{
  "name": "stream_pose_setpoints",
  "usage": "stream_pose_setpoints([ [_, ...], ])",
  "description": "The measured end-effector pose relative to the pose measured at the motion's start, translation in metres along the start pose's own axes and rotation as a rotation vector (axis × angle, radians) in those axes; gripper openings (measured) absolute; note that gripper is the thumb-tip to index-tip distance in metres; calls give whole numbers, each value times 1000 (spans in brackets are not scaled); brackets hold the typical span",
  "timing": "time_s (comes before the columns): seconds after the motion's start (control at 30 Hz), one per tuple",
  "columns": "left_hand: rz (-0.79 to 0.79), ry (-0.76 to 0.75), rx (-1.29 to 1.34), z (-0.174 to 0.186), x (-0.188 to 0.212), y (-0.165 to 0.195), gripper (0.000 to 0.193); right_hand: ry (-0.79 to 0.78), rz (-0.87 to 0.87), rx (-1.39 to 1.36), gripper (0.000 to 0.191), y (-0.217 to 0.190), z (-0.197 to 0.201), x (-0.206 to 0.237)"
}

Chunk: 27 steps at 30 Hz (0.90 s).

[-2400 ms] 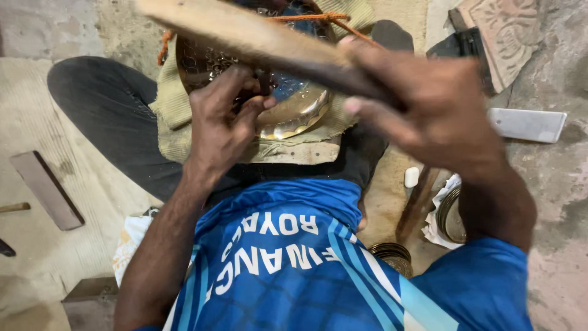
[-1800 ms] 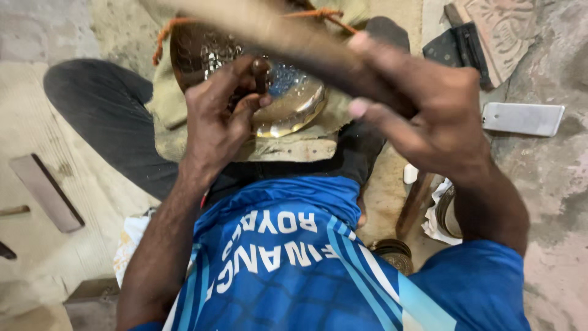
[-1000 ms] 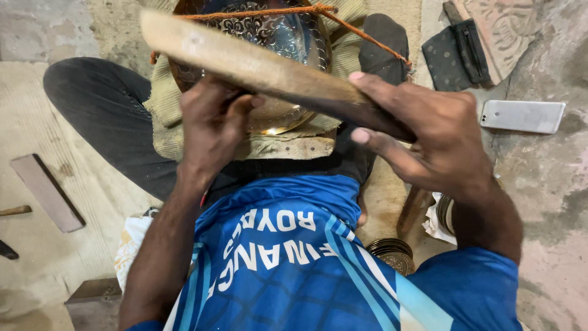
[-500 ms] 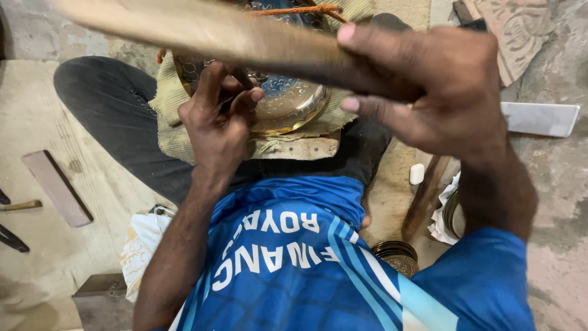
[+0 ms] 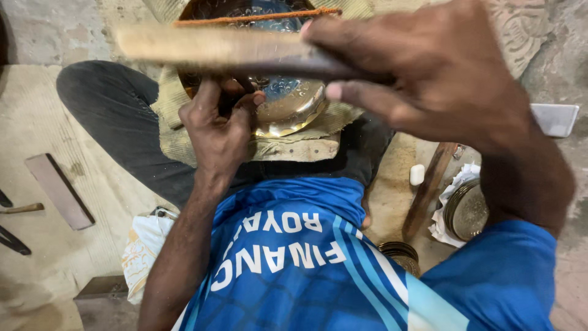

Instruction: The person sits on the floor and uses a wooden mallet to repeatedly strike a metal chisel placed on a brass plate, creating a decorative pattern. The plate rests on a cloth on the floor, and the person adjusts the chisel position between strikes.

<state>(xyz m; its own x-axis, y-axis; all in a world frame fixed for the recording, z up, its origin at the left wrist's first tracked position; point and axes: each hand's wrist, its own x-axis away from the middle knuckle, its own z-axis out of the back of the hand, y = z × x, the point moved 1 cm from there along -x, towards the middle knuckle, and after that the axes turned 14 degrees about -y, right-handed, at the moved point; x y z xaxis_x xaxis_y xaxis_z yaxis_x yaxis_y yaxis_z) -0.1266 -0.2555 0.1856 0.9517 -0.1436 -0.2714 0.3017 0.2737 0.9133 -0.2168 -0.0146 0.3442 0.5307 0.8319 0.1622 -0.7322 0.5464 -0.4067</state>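
The right hand (image 5: 429, 79) was closed around a long wooden stick (image 5: 214, 46), held level and blurred above the work. Below it, the left hand (image 5: 217, 132) was pinched shut on what looked like a small punch, though the fingers hid most of it, its tip at the near left edge of an embossed metal plate (image 5: 294, 104). The plate lay tilted on a worn cloth pad (image 5: 306, 144) over the person's lap. More metal plates (image 5: 468, 211) sat on the floor by the right arm
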Motion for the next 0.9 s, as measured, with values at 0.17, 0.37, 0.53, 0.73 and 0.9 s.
stream_pose_setpoints([
  [0.17,28,-11,37,-25,-9,9,34,71,73,-100,46,17,3,26],
  [0.37,62,-29,-12,-50,-4,14,36,-2,7,-83,50,14,6,41],
  [0.53,34,-20,4,-72,-10,19,30,58,17,-38,48,25,23,66],
  [0.73,26,-39,7,-78,-6,36,39,74,70,-119,52,29,17,89],
  [0.9,47,-51,-26,-84,6,62,37,128,59,-108,42,12,18,113],
])
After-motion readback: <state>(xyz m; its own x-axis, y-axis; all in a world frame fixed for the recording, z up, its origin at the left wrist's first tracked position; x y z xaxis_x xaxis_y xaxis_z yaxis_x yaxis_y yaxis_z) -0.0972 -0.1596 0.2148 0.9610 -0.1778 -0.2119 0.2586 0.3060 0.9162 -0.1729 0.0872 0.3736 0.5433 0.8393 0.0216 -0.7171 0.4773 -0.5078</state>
